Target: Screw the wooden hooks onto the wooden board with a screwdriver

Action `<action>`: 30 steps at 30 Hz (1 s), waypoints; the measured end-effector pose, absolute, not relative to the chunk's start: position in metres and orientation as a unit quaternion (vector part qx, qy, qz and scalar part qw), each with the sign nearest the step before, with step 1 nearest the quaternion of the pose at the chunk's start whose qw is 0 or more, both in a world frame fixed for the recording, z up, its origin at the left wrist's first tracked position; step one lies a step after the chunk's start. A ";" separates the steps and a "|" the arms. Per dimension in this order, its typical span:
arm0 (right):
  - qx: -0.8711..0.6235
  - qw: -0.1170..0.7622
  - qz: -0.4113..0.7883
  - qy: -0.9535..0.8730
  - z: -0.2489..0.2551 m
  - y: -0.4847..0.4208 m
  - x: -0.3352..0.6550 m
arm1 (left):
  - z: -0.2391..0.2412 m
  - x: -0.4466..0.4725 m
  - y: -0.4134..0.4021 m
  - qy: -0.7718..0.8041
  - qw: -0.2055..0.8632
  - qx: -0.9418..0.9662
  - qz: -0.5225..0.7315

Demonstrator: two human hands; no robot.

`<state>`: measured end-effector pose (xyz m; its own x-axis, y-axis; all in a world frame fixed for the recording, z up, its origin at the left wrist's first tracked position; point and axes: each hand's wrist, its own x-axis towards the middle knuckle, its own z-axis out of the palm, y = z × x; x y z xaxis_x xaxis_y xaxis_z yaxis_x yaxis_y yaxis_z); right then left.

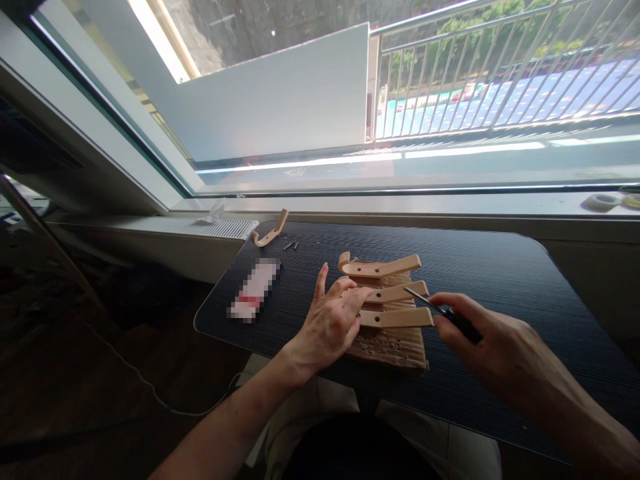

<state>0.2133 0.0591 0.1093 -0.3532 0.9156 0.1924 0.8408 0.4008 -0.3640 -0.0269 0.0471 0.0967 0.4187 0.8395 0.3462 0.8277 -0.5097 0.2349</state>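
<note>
My right hand (493,330) is closed around the black handle of a screwdriver (465,325). Its metal shaft points left, the tip over the middle wooden hook (397,293). Fingers of my left hand (327,327) press on the left part of that hook and hide its curved end; one finger sticks up. A rough wooden board (390,350) lies underneath, its near part pitted with small holes. On the same board rest a far wooden hook (383,268), curled at its left end, and a near wooden hook (403,319), partly behind my left hand.
A loose wooden hook (270,235) and several screws (290,246) lie at the far left of the dark table (480,267). Closer in is a blurred-out packet (254,291). Behind the table runs the window sill (450,208), with a tape roll (601,201) at right.
</note>
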 end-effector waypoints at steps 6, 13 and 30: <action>-0.372 0.095 0.106 -0.917 0.131 0.062 0.188 | 0.096 -0.027 0.047 0.494 0.008 0.843 0.214; -0.347 0.011 0.081 -0.934 0.144 0.080 0.161 | 0.093 -0.028 0.048 0.497 0.010 0.839 0.222; -0.263 -0.045 0.028 -0.963 0.170 0.091 0.135 | 0.089 -0.030 0.048 0.497 0.024 0.834 0.239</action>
